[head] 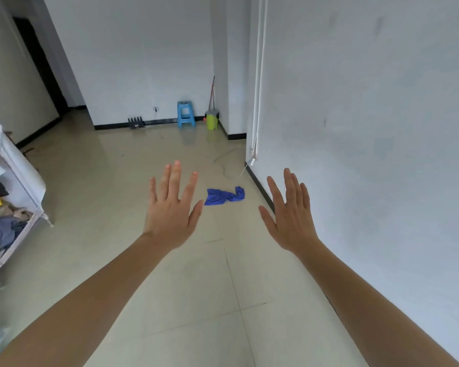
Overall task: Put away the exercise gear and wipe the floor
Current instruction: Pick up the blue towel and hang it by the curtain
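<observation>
Your left hand [170, 215] and right hand [289, 218] are both raised in front of you, backs toward you, each grip spread wide and holding nothing. The crumpled blue cleaning cloth [224, 196] lies on the pale tiled floor [196, 287] between and beyond your hands, near the white wall [368, 128] on your right. Far ahead, a small blue plastic stool [186, 114] stands beside a lime-green bucket [212, 120].

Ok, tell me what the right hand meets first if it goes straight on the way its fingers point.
Probably the white wall: the open right hand points ahead beside it. Depth is unclear.
</observation>
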`<act>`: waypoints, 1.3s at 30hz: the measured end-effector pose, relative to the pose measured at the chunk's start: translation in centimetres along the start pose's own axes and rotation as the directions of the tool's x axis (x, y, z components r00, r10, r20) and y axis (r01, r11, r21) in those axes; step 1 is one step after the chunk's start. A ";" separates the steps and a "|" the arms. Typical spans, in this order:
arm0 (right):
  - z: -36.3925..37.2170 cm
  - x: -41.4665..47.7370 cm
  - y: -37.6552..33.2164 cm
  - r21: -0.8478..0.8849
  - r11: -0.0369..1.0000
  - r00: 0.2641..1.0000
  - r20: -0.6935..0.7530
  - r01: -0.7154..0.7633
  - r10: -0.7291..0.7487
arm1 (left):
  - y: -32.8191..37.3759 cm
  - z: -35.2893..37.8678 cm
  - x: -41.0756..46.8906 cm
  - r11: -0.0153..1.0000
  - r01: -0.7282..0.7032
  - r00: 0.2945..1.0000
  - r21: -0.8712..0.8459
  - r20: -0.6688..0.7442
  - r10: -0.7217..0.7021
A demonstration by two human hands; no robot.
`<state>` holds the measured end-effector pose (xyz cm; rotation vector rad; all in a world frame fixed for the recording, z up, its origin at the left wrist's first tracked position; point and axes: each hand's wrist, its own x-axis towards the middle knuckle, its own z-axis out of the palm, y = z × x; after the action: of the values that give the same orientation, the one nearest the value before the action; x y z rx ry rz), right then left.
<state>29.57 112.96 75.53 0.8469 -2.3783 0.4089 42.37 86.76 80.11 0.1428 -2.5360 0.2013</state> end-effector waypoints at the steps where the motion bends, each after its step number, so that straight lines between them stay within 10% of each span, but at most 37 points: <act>1: 1.7 2.5 0.6 0.000 1.000 1.000 0.007 0.002 -0.002 | -1.1 1.3 2.6 1.000 0.001 1.000 0.013 0.015 -0.001; 24: 38.8 52.6 -2.2 -0.106 0.994 0.991 0.131 0.001 0.013 | -37.4 33.9 43.3 0.990 0.128 0.988 -0.059 0.092 -0.122; 39: 62.4 73.5 14.6 -0.189 0.935 0.932 0.150 -0.301 0.330 | -38.7 63.7 74.0 0.971 -0.172 0.962 -0.164 0.185 0.201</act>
<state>-52.46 60.53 69.88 0.4392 -2.6842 0.2659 -47.84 33.27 74.15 -0.1425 -2.7547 0.0755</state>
